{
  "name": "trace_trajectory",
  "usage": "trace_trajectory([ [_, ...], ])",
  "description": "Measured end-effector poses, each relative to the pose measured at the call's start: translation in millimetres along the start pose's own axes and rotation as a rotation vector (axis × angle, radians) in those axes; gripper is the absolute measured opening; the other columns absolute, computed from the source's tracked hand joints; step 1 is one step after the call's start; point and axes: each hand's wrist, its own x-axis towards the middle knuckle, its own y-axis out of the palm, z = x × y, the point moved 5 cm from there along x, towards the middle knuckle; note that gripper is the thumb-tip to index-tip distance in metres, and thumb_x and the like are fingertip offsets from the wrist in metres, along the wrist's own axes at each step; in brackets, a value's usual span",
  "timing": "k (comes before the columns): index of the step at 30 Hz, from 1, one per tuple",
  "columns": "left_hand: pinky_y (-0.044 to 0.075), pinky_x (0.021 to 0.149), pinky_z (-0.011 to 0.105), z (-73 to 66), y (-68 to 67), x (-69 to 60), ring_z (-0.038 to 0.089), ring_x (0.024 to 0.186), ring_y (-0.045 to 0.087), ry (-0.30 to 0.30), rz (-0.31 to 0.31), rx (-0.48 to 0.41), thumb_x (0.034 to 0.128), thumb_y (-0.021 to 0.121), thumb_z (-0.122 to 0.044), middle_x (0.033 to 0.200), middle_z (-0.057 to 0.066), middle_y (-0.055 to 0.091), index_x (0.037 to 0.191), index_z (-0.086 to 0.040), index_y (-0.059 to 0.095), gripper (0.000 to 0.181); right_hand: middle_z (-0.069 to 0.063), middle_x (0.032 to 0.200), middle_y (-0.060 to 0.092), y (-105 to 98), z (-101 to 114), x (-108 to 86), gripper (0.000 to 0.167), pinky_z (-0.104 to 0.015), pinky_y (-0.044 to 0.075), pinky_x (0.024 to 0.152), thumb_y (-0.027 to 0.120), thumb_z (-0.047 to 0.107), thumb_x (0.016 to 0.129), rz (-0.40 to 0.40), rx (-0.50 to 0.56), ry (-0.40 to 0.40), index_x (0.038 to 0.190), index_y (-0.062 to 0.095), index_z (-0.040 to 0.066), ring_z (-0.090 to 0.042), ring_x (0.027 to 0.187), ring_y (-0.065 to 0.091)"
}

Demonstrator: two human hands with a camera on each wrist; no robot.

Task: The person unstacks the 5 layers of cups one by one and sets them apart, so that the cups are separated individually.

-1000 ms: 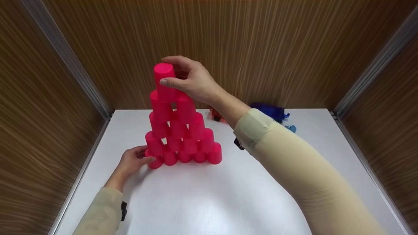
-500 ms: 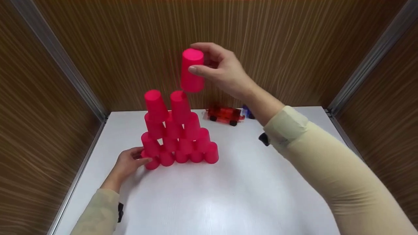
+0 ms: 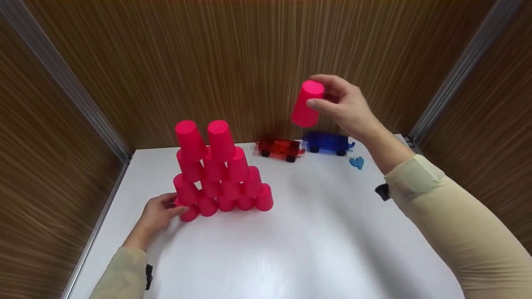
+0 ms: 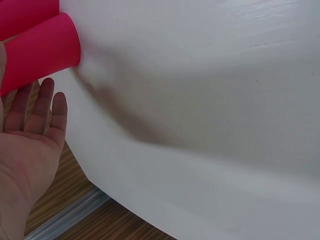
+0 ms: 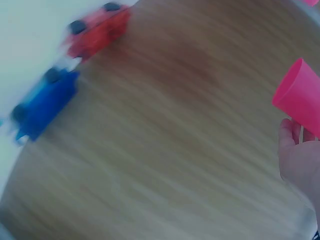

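A pink plastic cup (image 3: pixel 306 106), upside down and slightly tilted, is in my right hand (image 3: pixel 351 108). The thumb lies on its near side and the fingers reach behind it. It hangs in the air, well right of a stepped stack of upside-down pink cups (image 3: pixel 222 141). Two cups stand side by side on the stack's top row. At its lower left corner, my left hand (image 3: pixel 156 216) holds the end cup (image 3: pixel 190 214) of the bottom row, thumb in front and fingers behind. In the left wrist view those fingers (image 4: pixel 37 112) lie along that cup's side.
Against the back wall stand a red see-through toy car (image 3: pixel 279 148) and a blue one (image 3: pixel 328 142). A small light-blue piece (image 3: pixel 356 162) lies in front of the blue car. Wood-patterned panels enclose the white table (image 3: pixel 266 253) at the back and both sides.
My right hand has lifted the top cup off the stack and carried it to the right. The toy cars have come into fuller view. My left hand stays at the bottom corner cup.
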Motion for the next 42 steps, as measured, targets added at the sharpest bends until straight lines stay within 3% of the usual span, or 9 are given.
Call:
trace_trajectory([
  [11,0.054,0.106,0.048,9.4,-7.0,-5.3,0.038,0.134,0.055,-0.011,-0.014,-0.028,0.0917,0.085,-0.042,0.147,0.018,0.058,0.158,-0.01,0.049,0.082,-0.007,0.142,0.059,-60.0,-83.7,-36.8,0.065,-0.028,0.054,0.098,0.08,0.032,0.097,-0.12,-0.075,0.192,0.154,0.054,0.018,-0.024,0.127,0.056],
  [17,0.055,0.105,0.046,7.5,-8.1,-7.2,0.039,0.134,0.056,0.01,-0.03,-0.013,0.0929,0.084,-0.042,0.147,0.018,0.059,0.157,-0.009,0.05,0.08,-0.006,0.147,0.055,-88.0,-131.8,-64.5,0.071,-0.031,0.051,0.102,0.079,0.037,0.097,-0.15,-0.097,0.317,0.158,0.049,0.019,-0.023,0.129,0.052],
  [25,0.054,0.106,0.047,11.4,-9.2,-6.6,0.038,0.134,0.056,-0.009,-0.028,-0.021,0.0921,0.084,-0.042,0.148,0.017,0.058,0.158,-0.011,0.049,0.081,-0.013,0.152,0.049,-108.9,-187.7,-100.5,0.074,-0.019,0.051,0.092,0.075,0.033,0.101,-0.173,-0.125,0.426,0.163,0.041,0.011,-0.017,0.125,0.05],
  [30,0.054,0.106,0.048,11.9,-10.3,-6.0,0.038,0.134,0.056,-0.011,-0.03,-0.031,0.0916,0.084,-0.043,0.148,0.017,0.058,0.158,-0.011,0.049,0.082,-0.017,0.159,0.045,-117.1,-218.3,-118.1,0.077,-0.016,0.051,0.093,0.074,0.034,0.102,-0.18,-0.129,0.499,0.166,0.035,0.012,-0.025,0.134,0.048],
  [33,0.055,0.105,0.046,11.5,-11.0,-5.9,0.039,0.134,0.057,0.002,-0.037,-0.022,0.0924,0.084,-0.041,0.146,0.018,0.06,0.157,-0.008,0.051,0.08,-0.018,0.162,0.042,-119.6,-234.4,-127.0,0.081,-0.02,0.051,0.1,0.075,0.036,0.101,-0.186,-0.13,0.541,0.167,0.034,0.014,-0.034,0.142,0.045],
  [37,0.056,0.103,0.044,11.8,-12.6,-7.4,0.039,0.132,0.058,0.023,-0.045,0.0,0.0939,0.083,-0.039,0.144,0.019,0.061,0.155,-0.005,0.052,0.077,-0.02,0.166,0.038,-121.0,-251.7,-137.0,0.083,-0.036,0.046,0.114,0.075,0.035,0.101,-0.187,-0.137,0.577,0.168,0.03,0.012,-0.041,0.15,0.039],
  [42,0.056,0.103,0.044,13.8,-14.9,-8.7,0.039,0.132,0.058,0.017,-0.05,0.009,0.0939,0.083,-0.04,0.145,0.019,0.061,0.156,-0.006,0.051,0.078,-0.024,0.168,0.032,-121.4,-266.4,-146.9,0.083,-0.051,0.039,0.12,0.073,0.031,0.103,-0.184,-0.145,0.601,0.168,0.026,0.01,-0.045,0.151,0.036],
])
